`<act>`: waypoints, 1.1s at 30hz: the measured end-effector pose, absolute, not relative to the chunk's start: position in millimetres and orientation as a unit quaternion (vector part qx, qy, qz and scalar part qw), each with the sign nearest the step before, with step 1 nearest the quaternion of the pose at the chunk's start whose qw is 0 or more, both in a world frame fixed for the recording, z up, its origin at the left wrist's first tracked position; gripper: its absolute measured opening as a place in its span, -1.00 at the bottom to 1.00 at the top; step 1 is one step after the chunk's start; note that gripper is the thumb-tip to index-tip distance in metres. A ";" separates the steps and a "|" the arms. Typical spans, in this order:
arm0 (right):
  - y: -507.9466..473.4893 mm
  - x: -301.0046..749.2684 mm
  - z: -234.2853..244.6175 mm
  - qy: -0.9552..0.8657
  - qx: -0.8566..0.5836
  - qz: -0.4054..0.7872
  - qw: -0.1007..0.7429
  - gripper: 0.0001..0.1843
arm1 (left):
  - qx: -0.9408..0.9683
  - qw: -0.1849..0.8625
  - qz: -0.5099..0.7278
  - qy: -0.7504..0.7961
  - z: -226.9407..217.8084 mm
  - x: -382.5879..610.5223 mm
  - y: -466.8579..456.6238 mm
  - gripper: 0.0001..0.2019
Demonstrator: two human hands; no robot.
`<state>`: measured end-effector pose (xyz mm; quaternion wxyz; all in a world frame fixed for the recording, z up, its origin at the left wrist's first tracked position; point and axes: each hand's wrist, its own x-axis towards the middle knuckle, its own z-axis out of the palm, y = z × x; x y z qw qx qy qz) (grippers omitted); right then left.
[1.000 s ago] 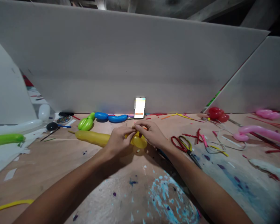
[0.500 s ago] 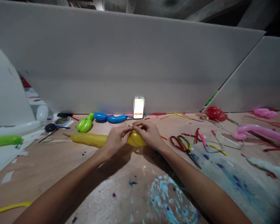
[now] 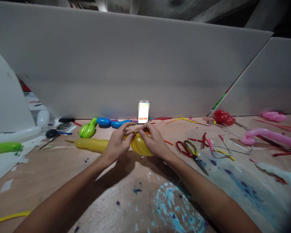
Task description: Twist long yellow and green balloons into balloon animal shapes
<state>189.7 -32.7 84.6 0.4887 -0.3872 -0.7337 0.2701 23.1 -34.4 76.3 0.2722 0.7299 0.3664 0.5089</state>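
Both hands grip a long yellow modelling balloon [image 3: 91, 145] over the middle of the table. My left hand [image 3: 119, 142] is closed on it, with the straight inflated length and thin uninflated tip reaching out to the left. Opposite it, my right hand [image 3: 153, 141] pinches the balloon near its rounded bubbles, which bulge between the hands. The fingertips meet at a twist, and the fingers partly hide it. Beyond the hands a phone [image 3: 143, 112] with a lit screen leans upright against the grey board.
Scissors [image 3: 193, 154] lie open to the right. Green [image 3: 87, 130] and blue balloons [image 3: 103, 121] rest along the board [image 3: 126, 64]. Red [image 3: 223, 117] and pink balloons [image 3: 269, 134] lie far right. A black balloon pump [image 3: 51, 133] is at left, near a dish of small beads [image 3: 64, 126].
The yellow bubbles have turned and now show lower and fuller between my hands. My fingers have shifted around the twist, the right hand tilting slightly.
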 end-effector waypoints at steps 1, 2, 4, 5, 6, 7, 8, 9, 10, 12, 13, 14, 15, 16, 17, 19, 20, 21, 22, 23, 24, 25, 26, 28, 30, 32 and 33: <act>-32.5 189.9 85.6 -0.733 -0.389 0.272 0.488 -0.88 | 0.732 0.271 0.504 0.371 77.1 22.8 -34.5 -0.67; -32.4 189.9 86.3 -0.731 -0.391 0.277 0.486 -0.88 | 0.734 0.268 0.498 0.376 78.2 22.4 -34.9 -0.71; -32.7 189.4 86.8 -0.723 -0.400 0.291 0.483 -0.86 | 0.740 0.251 0.495 0.380 81.1 21.2 -36.1 -0.80; -33.1 189.0 86.9 -0.718 -0.404 0.298 0.483 -0.85 | 0.744 0.237 0.497 0.379 82.7 20.6 -36.9 -0.82; -33.6 188.7 87.2 -0.714 -0.407 0.304 0.482 -0.85 | 0.750 0.220 0.499 0.373 84.2 19.9 -37.7 -0.82; -34.1 188.7 87.7 -0.712 -0.408 0.311 0.480 -0.85 | 0.757 0.203 0.503 0.364 85.6 19.1 -38.4 -0.81; -34.3 189.1 88.7 -0.712 -0.405 0.322 0.474 -0.84 | 0.764 0.186 0.507 0.353 86.6 18.4 -38.9 -0.80; -34.3 190.0 90.0 -0.713 -0.402 0.335 0.467 -0.84 | 0.772 0.169 0.510 0.338 87.3 17.8 -39.3 -0.80; -33.8 191.4 91.6 -0.717 -0.398 0.348 0.455 -0.84 | 0.782 0.149 0.512 0.322 87.8 17.3 -39.5 -0.81; -32.2 195.3 95.0 -0.728 -0.394 0.373 0.419 -0.83 | 0.805 0.105 0.508 0.289 88.2 16.5 -39.4 -0.82; -31.5 197.3 96.6 -0.734 -0.395 0.382 0.399 -0.82 | 0.816 0.083 0.500 0.278 88.2 16.2 -39.3 -0.83; -31.3 199.0 98.3 -0.738 -0.397 0.385 0.387 -0.81 | 0.825 0.065 0.490 0.274 88.3 15.8 -38.9 -0.83; -31.9 200.1 99.8 -0.738 -0.401 0.378 0.389 -0.80 | 0.830 0.051 0.481 0.278 88.4 15.3 -38.5 -0.82; -33.5 200.5 101.4 -0.736 -0.407 0.357 0.407 -0.80 | 0.830 0.042 0.475 0.291 88.6 14.8 -38.0 -0.82; -36.3 200.1 103.0 -0.735 -0.413 0.320 0.433 -0.80 | 0.823 0.037 0.474 0.310 88.9 14.1 -37.4 -0.83; -44.3 196.9 105.7 -0.744 -0.415 0.220 0.475 -0.76 | 0.800 0.047 0.482 0.355 89.7 13.1 -36.3 -0.84; -48.6 194.5 106.5 -0.759 -0.411 0.176 0.474 -0.70 | 0.786 0.062 0.488 0.375 90.3 12.8 -36.0 -0.84; -52.5 191.8 106.6 -0.776 -0.406 0.144 0.461 -0.65 | 0.773 0.084 0.493 0.390 91.0 13.0 -36.0 -0.85; -55.5 189.2 106.1 -0.791 -0.400 0.124 0.446 -0.62 | 0.761 0.109 0.499 0.401 91.7 13.4 -36.3 -0.86; -57.4 187.0 104.9 -0.801 -0.396 0.112 0.434 -0.62 | 0.749 0.136 0.503 0.408 92.5 14.3 -36.8 -0.86; -58.2 185.1 103.3 -0.808 -0.392 0.106 0.427 -0.63 | 0.737 0.165 0.508 0.413 93.4 15.4 -37.6 -0.87; -58.1 183.9 101.5 -0.811 -0.391 0.102 0.424 -0.64 | 0.724 0.195 0.516 0.415 94.3 16.6 -38.5 -0.88; -57.3 183.1 99.9 -0.812 -0.390 0.100 0.423 -0.64 | 0.709 0.229 0.525 0.411 95.4 17.8 -39.3 -0.88; -54.9 183.2 97.7 -0.814 -0.383 0.098 0.426 -0.63 | 0.676 0.310 0.541 0.393 97.6 19.7 -40.3 -0.85; -52.5 184.5 97.1 -0.812 -0.378 0.096 0.433 -0.68 | 0.646 0.384 0.543 0.375 99.4 20.7 -40.3 -0.79; -50.6 186.2 97.1 -0.807 -0.379 0.100 0.441 -0.77 | 0.633 0.424 0.531 0.371 100.3 21.2 -39.8 -0.78; -49.8 187.0 97.1 -0.803 -0.383 0.106 0.444 -0.81 | 0.633 0.431 0.524 0.373 100.2 21.4 -39.5 -0.79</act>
